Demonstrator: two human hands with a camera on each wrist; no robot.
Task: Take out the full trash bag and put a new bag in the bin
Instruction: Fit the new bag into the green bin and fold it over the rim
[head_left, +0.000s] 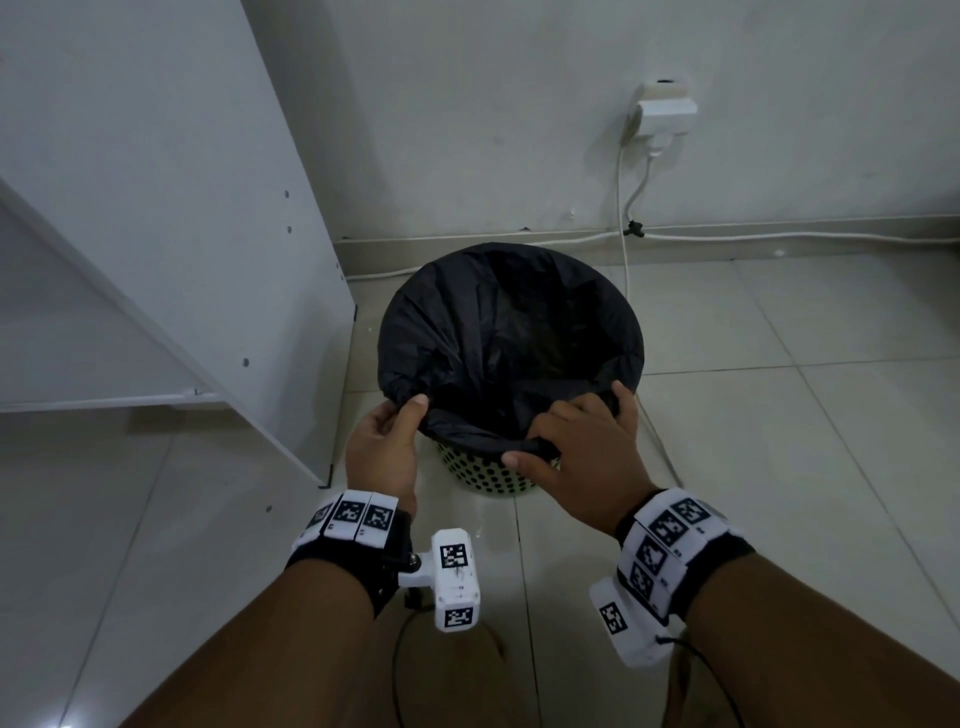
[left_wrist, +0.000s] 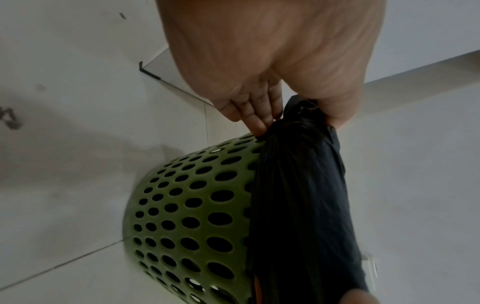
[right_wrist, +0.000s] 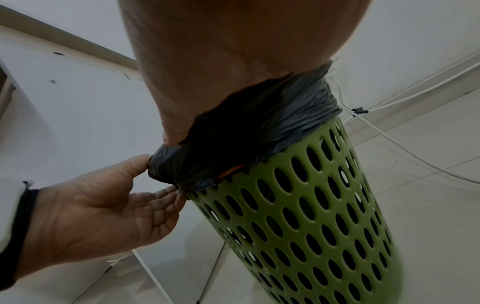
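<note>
A green perforated bin (head_left: 485, 475) stands on the tiled floor, lined with a black trash bag (head_left: 509, 332) whose mouth is folded over the rim. My left hand (head_left: 410, 415) pinches the bag's edge at the near-left rim, thumb on top. My right hand (head_left: 561, 431) grips the rolled bag edge at the near-right rim. In the left wrist view the left hand (left_wrist: 296, 121) holds the bag (left_wrist: 298, 195) just above the bin (left_wrist: 187, 216). In the right wrist view the right hand (right_wrist: 182, 127) sits on the bag (right_wrist: 272, 123) above the bin (right_wrist: 311, 216), while the left hand (right_wrist: 163, 176) pinches a gathered fold.
A white shelf unit (head_left: 182, 234) stands close on the bin's left. The wall behind carries a socket with plugs (head_left: 660, 109). White cables (head_left: 626, 249) run down it, along the baseboard and across the floor right of the bin. Open tiles lie to the right.
</note>
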